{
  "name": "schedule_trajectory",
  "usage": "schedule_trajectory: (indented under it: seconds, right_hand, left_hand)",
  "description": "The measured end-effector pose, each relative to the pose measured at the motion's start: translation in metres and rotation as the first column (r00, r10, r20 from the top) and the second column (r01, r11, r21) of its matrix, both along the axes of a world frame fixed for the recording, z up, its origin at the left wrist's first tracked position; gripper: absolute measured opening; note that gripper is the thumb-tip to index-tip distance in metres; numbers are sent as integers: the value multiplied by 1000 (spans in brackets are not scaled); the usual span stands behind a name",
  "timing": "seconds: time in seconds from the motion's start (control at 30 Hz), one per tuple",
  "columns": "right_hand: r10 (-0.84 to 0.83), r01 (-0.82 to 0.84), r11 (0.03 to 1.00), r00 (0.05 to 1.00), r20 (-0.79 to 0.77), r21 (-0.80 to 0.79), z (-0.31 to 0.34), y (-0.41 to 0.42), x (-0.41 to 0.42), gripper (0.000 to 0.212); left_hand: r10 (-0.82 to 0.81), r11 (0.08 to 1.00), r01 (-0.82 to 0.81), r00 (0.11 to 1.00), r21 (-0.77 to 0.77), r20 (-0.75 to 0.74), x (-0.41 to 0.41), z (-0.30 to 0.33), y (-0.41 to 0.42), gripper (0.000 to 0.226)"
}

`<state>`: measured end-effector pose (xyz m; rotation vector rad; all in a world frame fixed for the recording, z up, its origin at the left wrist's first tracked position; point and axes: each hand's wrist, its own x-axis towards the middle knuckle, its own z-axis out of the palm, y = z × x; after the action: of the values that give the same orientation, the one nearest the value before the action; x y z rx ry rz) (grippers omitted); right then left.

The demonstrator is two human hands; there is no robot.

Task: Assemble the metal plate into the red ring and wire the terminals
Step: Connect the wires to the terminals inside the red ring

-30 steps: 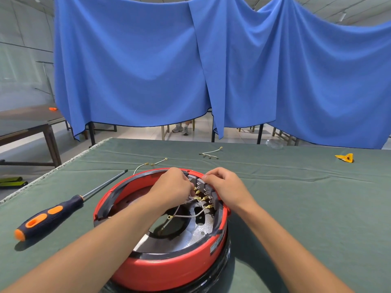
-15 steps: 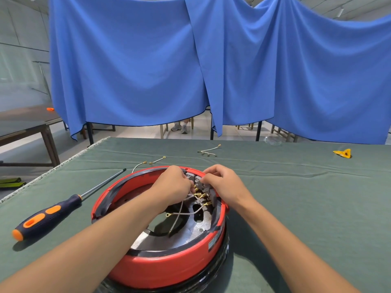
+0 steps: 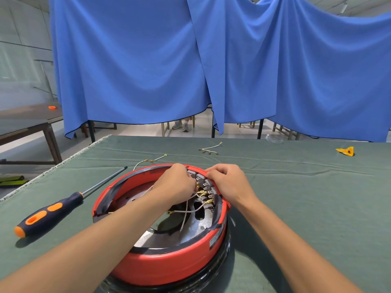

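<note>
Head view, lower centre of the frame: I see both forearms reaching up from the bottom edge and meeting over the far rim of the red ring, which sits on a black base on the green-covered table. My left hand is knuckles-up with its fingers curled down onto a white wire at the row of grey terminal blocks; the fingertips are hidden, so I judge a pinch on the wire but cannot see the contact itself. My right hand is curled over the ring's rim beside the blocks, fingertips pinching at the upper blocks; what they grip I cannot tell. The metal plate lies inside the ring, grey, with a large central opening. Counted: two hands; one ring; one plate; at least three brass connectors seated on the blocks; two white wires crossing over the plate; two loose wire bundles beyond the ring; one screwdriver, orange and dark blue, at lower left; one yellow scrap at far right. Compared with half a second ago, both hands stay at the same blocks and the trailing wire end has swung slightly lower over the plate.
</note>
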<state>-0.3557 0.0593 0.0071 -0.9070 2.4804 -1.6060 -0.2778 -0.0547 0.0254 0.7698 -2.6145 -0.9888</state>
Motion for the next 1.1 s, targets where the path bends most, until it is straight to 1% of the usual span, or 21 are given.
schedule_trajectory:
  seconds: [0.17,0.3,0.4,0.6,0.77,0.87,1.0,1.1]
  right_hand:
    - [20,-20,1000,1000,-21,-7,-1,0,0,25]
    - [31,-31,999,998,-46,-13,0,0,0,31]
    - [36,-36,999,997,-72,-2,1,0,-1,28]
    - [33,-33,999,997,-76,7,2,1,-3,24]
    - [36,-37,999,998,-50,-25,2,3,-2,33]
    - [45,-46,998,998,-48,-35,2,3,-1,37]
    - [51,-53,998,997,-50,-37,2,3,0,34]
    - [53,-54,998,998,-42,-39,2,4,0,34]
  left_hand:
    - [20,999,-20,1000,25,-6,-2,1,0,23]
    - [19,999,-19,1000,-26,4,-4,-2,-1,22]
    - [28,999,-29,1000,-44,-7,-5,-5,-1,21]
    - [27,999,-28,999,-22,-25,-6,-5,-2,23]
    - [51,998,-51,999,-46,-4,-2,1,-2,20]
    - [38,999,-38,999,-28,19,4,5,-1,16]
    - [-1,997,2,1000,-79,5,12,6,-2,20]
    - [-28,987,24,999,-158,-28,13,5,-1,21]
